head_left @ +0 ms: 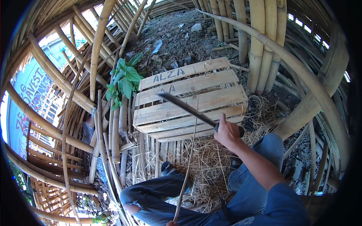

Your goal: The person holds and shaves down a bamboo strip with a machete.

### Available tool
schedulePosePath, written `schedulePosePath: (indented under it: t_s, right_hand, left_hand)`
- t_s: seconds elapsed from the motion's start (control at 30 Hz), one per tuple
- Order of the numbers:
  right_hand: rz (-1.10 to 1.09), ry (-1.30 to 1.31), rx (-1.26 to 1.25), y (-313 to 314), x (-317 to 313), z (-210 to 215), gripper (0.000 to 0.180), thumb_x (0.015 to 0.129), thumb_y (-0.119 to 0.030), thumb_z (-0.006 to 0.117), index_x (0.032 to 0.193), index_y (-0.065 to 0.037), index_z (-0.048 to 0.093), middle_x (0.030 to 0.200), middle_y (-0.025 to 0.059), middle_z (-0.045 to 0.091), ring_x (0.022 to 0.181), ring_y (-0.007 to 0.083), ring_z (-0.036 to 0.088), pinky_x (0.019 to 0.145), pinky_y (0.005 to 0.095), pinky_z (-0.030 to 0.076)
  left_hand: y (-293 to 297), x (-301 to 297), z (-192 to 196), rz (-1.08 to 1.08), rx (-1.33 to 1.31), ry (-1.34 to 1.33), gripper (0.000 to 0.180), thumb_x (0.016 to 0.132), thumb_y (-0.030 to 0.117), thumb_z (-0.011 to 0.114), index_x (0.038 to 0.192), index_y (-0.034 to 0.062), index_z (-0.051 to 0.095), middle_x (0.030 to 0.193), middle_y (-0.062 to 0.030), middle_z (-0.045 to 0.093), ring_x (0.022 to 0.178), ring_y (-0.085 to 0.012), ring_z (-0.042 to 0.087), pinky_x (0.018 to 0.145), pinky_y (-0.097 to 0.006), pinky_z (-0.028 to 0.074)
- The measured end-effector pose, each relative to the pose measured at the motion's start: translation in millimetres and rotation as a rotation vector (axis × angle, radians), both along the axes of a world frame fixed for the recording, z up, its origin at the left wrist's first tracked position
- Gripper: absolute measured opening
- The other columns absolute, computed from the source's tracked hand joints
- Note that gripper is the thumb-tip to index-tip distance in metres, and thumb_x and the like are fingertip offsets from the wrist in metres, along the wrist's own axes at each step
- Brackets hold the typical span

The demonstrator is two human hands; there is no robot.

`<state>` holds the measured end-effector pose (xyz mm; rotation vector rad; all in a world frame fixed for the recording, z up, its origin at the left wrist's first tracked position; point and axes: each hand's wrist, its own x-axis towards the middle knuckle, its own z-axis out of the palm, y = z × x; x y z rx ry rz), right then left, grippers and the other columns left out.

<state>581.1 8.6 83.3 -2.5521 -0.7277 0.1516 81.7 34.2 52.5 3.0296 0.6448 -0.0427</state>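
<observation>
My right hand [227, 135] grips the dark handle of a machete [184, 106], its long blade slanting up and left over a slatted wooden crate [190, 101]. The index finger sticks out above the grip. At the lower edge, a little of my left hand [172, 223] shows, closed round the lower end of a thin bamboo strip [185, 180]. That strip rises toward the crate's front, its upper part passing in front of the slats near the blade. Between blade and strip I cannot tell whether there is contact.
Straw-like shavings [211, 165] cover the ground between my knees. Bamboo poles [113, 124] and a green leafy plant [126, 77] are left of the crate. Thick upright bamboo [260, 49] and a long curved pole [298, 67] stand at right. Rough soil [169, 41] lies behind.
</observation>
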Motion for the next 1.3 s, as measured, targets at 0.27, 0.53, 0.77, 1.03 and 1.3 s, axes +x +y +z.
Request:
schedulePosePath:
  t_s: [0.27,0.53,0.77,1.03,1.3]
  right_hand:
    - [0.014,0.097,-0.068,0,-8,10,0.051,0.074,-0.012,0.064,0.113,0.003,0.036,0.077,0.0244,0.064,0.072,0.0392,0.065,0.068,0.0455,0.053]
    - [-0.069,0.101,-0.039,3,3,4,0.05,0.069,-0.011,0.067,0.107,-0.001,0.036,0.076,0.0217,0.063,0.073,0.0408,0.064,0.069,0.0479,0.051]
    - [-0.068,0.05,-0.035,2,6,6,0.053,0.072,-0.011,0.065,0.113,0.003,0.035,0.075,0.0226,0.064,0.073,0.0394,0.065,0.068,0.0458,0.052]
    - [-0.103,0.014,-0.028,1,21,5,0.054,0.074,-0.012,0.064,0.116,0.006,0.034,0.075,0.0217,0.064,0.071,0.037,0.065,0.067,0.0445,0.053]
    - [0.016,0.253,0.138,1,-16,-1,0.055,0.073,-0.011,0.063,0.119,0.0,0.037,0.084,0.0217,0.063,0.077,0.0381,0.064,0.069,0.0459,0.05]
  left_hand:
    - [6,-30,-19,0.039,-0.019,0.102,0.015,0.089,0.006,0.043,0.098,-0.0016,0.053,0.095,-0.0214,0.057,0.087,-0.0364,0.054,0.072,-0.044,0.043]
    - [1,-12,12,0.297,-0.314,0.032,0.014,0.091,0.008,0.044,0.095,-0.0005,0.054,0.094,-0.0221,0.058,0.088,-0.0365,0.056,0.072,-0.045,0.044]
    - [-1,1,25,0.465,-0.43,0.054,0.014,0.091,0.009,0.044,0.096,-0.0002,0.054,0.093,-0.0219,0.059,0.088,-0.0357,0.057,0.072,-0.045,0.044]
    - [-5,4,36,0.614,-0.527,0.063,0.014,0.091,0.009,0.045,0.096,0.0002,0.055,0.092,-0.0217,0.06,0.088,-0.0349,0.058,0.072,-0.045,0.044]
    - [15,11,27,0.694,-0.392,-0.234,0.014,0.091,0.008,0.045,0.096,0.0022,0.057,0.087,-0.0187,0.062,0.082,-0.0303,0.06,0.069,-0.043,0.045]
